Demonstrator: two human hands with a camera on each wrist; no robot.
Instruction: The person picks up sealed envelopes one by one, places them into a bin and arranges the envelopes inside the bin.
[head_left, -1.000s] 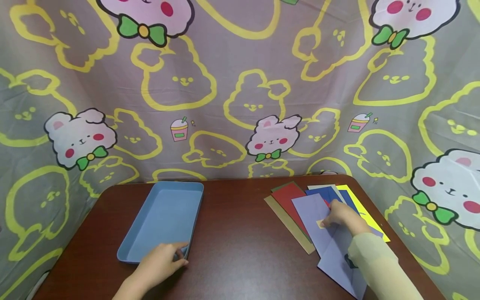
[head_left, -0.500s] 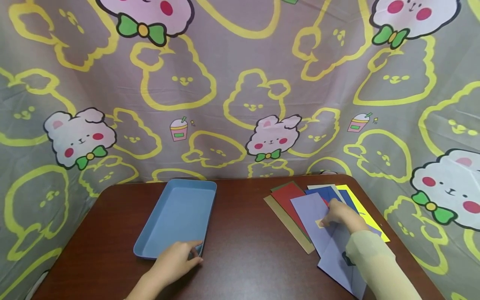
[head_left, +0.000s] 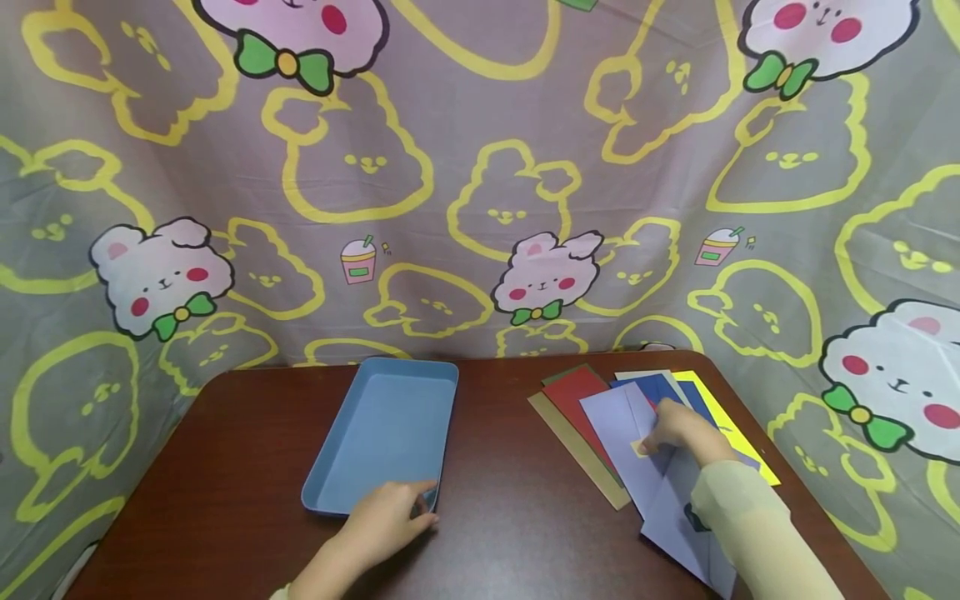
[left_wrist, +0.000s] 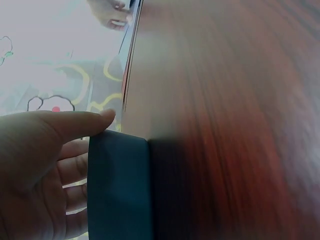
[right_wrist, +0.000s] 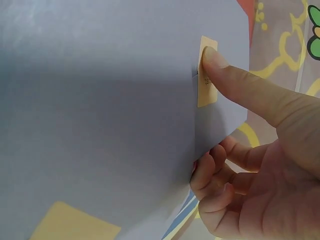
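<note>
At the near right corner of a shallow blue tray [head_left: 390, 425], my left hand [head_left: 378, 525] grips the rim. The left wrist view shows the thumb over the top edge of the tray wall [left_wrist: 120, 185] and the fingers behind it. My right hand [head_left: 682, 433] pinches a lavender envelope [head_left: 618, 421] on the right side of the table. In the right wrist view its thumb presses a tan label [right_wrist: 207, 95], while the other fingers curl beneath the paper. Another lavender envelope [head_left: 678, 533] lies nearer, partly hidden by the right sleeve.
Under and around the lavender ones lie a red envelope [head_left: 577, 400], a tan one [head_left: 577, 450], a blue one [head_left: 648, 387] and a yellow one [head_left: 742, 442]. They rest on a brown wooden table [head_left: 495, 467]. A patterned cloth [head_left: 450, 183] hangs behind.
My left hand has slid the blue tray to the right across the table, toward the envelopes. The right hand has stayed nearly in place on the lavender envelope.
</note>
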